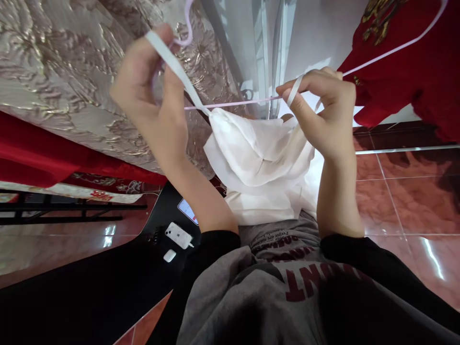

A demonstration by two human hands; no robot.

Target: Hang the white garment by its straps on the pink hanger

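My left hand, slightly blurred, is raised at the upper left with its fingers curled round a lilac cord. A flat white strap loops over these fingers and runs down to a corner of the white cloth in my lap. The lilac cord stretches taut across to my right hand, where thumb and forefinger pinch it. Another narrow white band passes round those fingertips. From there the cord goes on to the upper right. The cloth is thin, layered and folded.
Left of me, a black bench surface bears a white phone with a cable, a second phone with a lit screen, and a small white case. Embossed beige fabric and red cloth hang nearby. Reddish tiles cover the floor.
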